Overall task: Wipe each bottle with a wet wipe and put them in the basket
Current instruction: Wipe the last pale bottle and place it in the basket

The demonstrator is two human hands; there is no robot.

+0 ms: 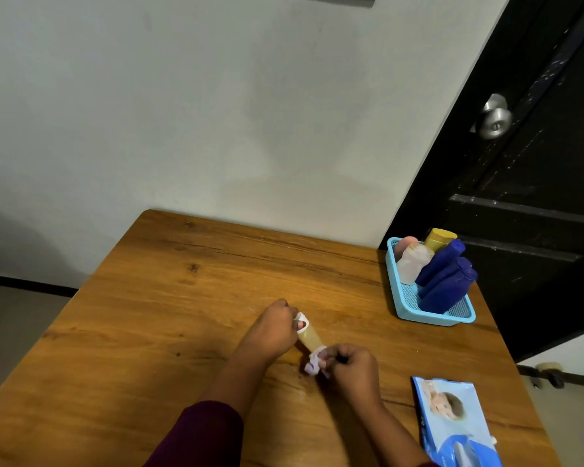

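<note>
A wooden table [182,298] stands against a pale wall [182,112], with a dark door [536,197] and its silver knob [494,117] to the right. At the table's far right corner sits a light blue basket [393,284] already holding several bottles: three dark blue bottles [445,281] leaning together, a yellow bottle [439,237] behind them, and a translucent bottle [413,264] beside a pink one [406,244]. A blue pack of wet wipes [452,419] lies flat at the near right edge, well apart from the basket.

Nothing lies between the person's hands and the basket. Near the table's middle, a small bottle of yellowish liquid [311,338] is held tilted just above the wood. The left hand [270,328], fingers curled, grips its white capped end; the arm wears a maroon sleeve [209,433]. The right hand [351,365] pinches a crumpled wet wipe [316,362] against the bottle's lower end. The two hands sit close together, joined by the bottle between them.
</note>
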